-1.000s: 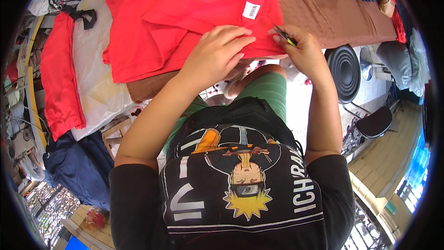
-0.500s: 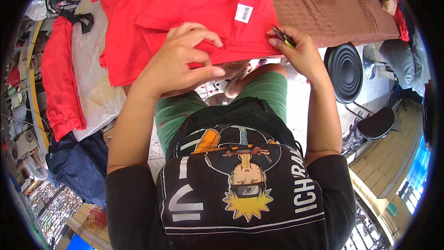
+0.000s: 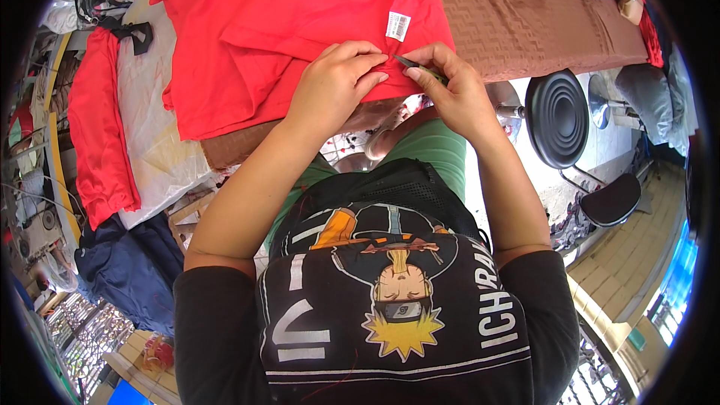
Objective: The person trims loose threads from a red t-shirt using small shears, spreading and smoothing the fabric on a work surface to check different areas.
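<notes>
Bringing both hands together at the near edge of the work, and here's the pic: L hand point(image 3: 341, 86) sits on the red garment point(image 3: 300, 22), thumb and fingers drawn in narrow near the hem; the tips are too small at this angle to tell if they're gripping a fold or just touching. R hand point(image 3: 457, 86) is right alongside, closed round a small cutter point(image 3: 411, 64), thumb on one side and fingers on the other, its dark pointed tip aimed L toward those L fingertips, v. close to them. Red garment's spread over the near part of the table, lots of loose creases, bottom edge lying approx. along the table's front edge, w/ a white label point(image 3: 399, 26) face up just beyond the two hands. To the R of it, the brown table cover point(image 3: 540, 22) shows a woven-look pattern, w/ more red and navy cloth up in the far R corner. Over on the L, a second red piece point(image 3: 97, 131) lies lengthwise beside a clear plastic sheet point(image 3: 161, 105), and navy fabric point(image 3: 135, 274) hangs in a heap below that. Down R, a round black stool point(image 3: 556, 118) stands by the table, w/ a dark seat point(image 3: 611, 200) lower down. Person's in a black printed T-shirt point(image 3: 397, 307) plus green shorts point(image 3: 435, 146), forearms angling up and inward to meet over the cloth.
</notes>
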The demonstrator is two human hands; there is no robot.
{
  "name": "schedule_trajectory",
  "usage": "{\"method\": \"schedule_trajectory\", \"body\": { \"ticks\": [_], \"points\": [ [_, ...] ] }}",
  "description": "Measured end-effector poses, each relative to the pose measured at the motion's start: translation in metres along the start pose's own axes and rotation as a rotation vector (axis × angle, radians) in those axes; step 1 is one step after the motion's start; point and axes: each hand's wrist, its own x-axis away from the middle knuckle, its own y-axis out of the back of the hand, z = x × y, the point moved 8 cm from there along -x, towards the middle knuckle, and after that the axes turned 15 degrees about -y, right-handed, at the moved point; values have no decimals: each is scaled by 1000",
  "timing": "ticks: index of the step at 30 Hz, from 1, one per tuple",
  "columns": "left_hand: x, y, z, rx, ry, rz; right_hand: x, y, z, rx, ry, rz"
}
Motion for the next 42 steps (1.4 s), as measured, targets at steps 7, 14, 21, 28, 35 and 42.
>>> {"method": "schedule_trajectory", "body": {
  "ticks": [7,14,21,28,35,42],
  "points": [
    [-2,-2,7,90,75,-3,0,0,1,20,-21,8],
    [-8,1,20,245,336,92,1,1,-3,-25,-50,26],
    [-8,3,20,251,330,59,4,0,7,122,-47,27],
    [-4,8,9,202,218,258,8,-2,22,308,52,-28],
    [-2,55,-27,50,160,563,15,11,33,182,103,-105],
    [9,11,-7,-47,99,5,12,-12,20,109,15,-32]
  ]
}}
